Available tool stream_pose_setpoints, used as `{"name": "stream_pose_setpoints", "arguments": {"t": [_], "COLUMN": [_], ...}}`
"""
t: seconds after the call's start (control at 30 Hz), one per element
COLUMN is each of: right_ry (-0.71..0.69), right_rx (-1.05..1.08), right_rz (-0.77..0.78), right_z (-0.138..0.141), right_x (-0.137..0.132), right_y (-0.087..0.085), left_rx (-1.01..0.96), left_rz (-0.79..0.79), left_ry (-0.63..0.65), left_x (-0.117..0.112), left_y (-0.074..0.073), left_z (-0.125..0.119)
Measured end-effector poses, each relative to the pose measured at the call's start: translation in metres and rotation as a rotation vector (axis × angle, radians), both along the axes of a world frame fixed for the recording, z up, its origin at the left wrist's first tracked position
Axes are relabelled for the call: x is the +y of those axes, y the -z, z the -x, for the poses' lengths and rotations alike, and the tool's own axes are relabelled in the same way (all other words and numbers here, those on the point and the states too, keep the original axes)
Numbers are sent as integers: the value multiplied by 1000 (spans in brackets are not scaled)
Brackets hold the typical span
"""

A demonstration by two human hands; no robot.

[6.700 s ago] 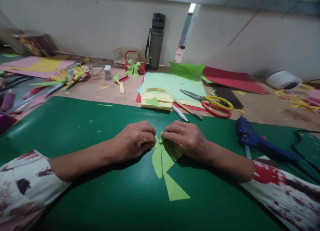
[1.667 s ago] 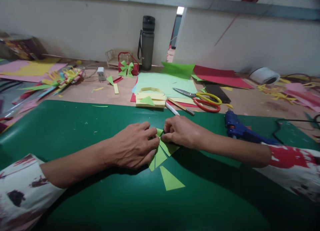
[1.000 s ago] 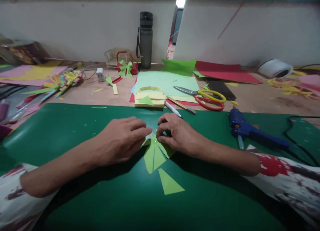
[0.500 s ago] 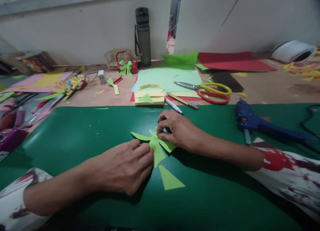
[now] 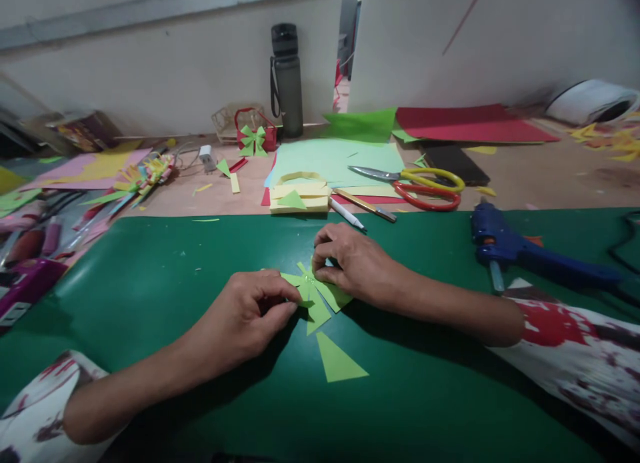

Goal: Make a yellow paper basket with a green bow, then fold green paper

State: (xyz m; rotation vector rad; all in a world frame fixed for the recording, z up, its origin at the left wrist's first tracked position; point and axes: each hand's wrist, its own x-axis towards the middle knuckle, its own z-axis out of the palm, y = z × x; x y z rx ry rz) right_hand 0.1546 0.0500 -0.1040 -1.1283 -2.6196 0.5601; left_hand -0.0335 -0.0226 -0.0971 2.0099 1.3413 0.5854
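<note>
A light green paper bow [image 5: 319, 311] made of several cut strips lies on the green mat [image 5: 210, 409], with a shiny spot at its centre. My left hand [image 5: 253, 313] pinches one of its strips at the left between thumb and forefinger. On the far right side of the bow my right hand [image 5: 353, 259] is closed on its edge, and the fingers hide that part. Just in front of the bow lies a loose green paper piece [image 5: 340, 359], touched by neither hand.
A blue glue gun [image 5: 525, 249] lies at the right. Behind the mat are scissors [image 5: 415, 181], a white marker [image 5: 346, 213], a gold pen [image 5: 367, 205], a yellow paper bag [image 5: 300, 199], coloured sheets [image 5: 340, 157], a red bag with a green bow [image 5: 256, 133] and a bottle [image 5: 289, 83].
My left hand has turned and drawn back slightly from the bow's middle, now pinching a strip and uncovering the shiny centre. My right hand has stayed nearly in place.
</note>
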Motion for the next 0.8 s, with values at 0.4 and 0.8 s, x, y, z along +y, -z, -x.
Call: {"name": "stream_pose_setpoints", "arguments": {"t": [0.4, 0.8], "right_ry": [15, 34], "right_rx": [-5, 65], "right_rz": [-10, 17], "right_z": [0, 1], "right_x": [0, -2], "right_y": [1, 3], "left_rx": [211, 243], "left_rz": [224, 373], "left_ry": [-104, 5], "left_x": [21, 42], "left_y": [-5, -7], "left_z": [-7, -7]}}
